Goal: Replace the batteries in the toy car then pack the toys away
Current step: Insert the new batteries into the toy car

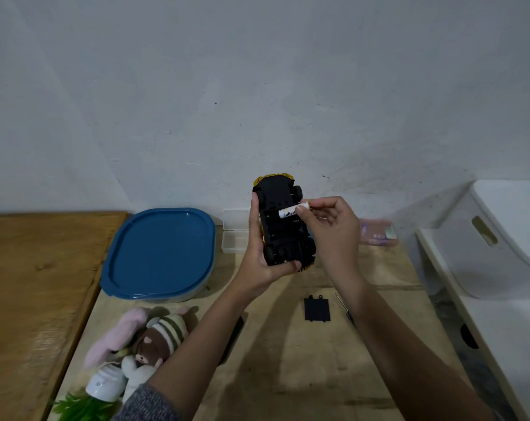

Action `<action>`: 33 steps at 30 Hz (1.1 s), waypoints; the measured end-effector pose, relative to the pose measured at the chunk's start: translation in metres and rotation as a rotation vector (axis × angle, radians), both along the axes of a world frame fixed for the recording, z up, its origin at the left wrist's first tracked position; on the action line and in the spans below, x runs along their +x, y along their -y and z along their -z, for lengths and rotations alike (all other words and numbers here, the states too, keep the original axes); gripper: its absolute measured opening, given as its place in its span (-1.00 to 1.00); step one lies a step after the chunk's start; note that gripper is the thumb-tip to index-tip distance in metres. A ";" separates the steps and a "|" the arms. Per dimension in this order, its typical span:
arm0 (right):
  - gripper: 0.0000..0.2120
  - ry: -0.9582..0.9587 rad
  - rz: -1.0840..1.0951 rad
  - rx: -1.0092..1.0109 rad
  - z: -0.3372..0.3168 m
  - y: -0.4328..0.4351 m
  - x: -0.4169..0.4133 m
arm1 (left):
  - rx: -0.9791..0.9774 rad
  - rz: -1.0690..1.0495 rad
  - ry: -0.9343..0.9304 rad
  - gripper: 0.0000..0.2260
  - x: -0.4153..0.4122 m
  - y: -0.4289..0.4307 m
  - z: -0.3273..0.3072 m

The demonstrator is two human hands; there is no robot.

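Note:
My left hand (259, 256) holds the yellow toy car (283, 238) upside down above the table, its black underside and open battery bay facing me. My right hand (330, 226) pinches a white battery (289, 213) by its gold end, and the battery lies across the open bay. The black battery cover (317, 309) lies flat on the table below my right forearm. A thin screwdriver (347, 311) lies just right of the cover, partly hidden by my arm. Soft toys (148, 338) lie at the lower left of the table.
A container with a blue lid (160, 253) stands at the left back. A clear plastic box (235, 235) sits behind the car. A pink packet (377, 233) lies at the right back. A white stool (500, 238) stands right of the table. A green plant (81, 408) is at the bottom left.

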State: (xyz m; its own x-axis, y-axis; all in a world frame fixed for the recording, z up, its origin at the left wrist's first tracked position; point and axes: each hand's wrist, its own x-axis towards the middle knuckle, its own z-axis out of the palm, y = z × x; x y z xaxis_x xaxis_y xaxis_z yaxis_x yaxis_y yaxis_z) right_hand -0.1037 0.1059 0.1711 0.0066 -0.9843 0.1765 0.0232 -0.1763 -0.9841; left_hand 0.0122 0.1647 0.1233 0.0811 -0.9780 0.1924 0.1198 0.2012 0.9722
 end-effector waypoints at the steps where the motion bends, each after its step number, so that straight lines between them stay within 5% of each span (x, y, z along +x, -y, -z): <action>1: -0.85 0.008 0.009 0.000 0.000 0.000 0.001 | -0.010 -0.010 0.001 0.06 0.000 0.001 -0.001; 10: -0.88 0.197 -0.005 0.093 0.003 0.001 0.005 | 0.031 -0.036 0.018 0.02 -0.001 0.008 -0.006; 33: -0.85 0.186 0.035 0.070 0.006 -0.010 0.001 | 0.082 0.049 0.173 0.07 0.006 0.005 -0.013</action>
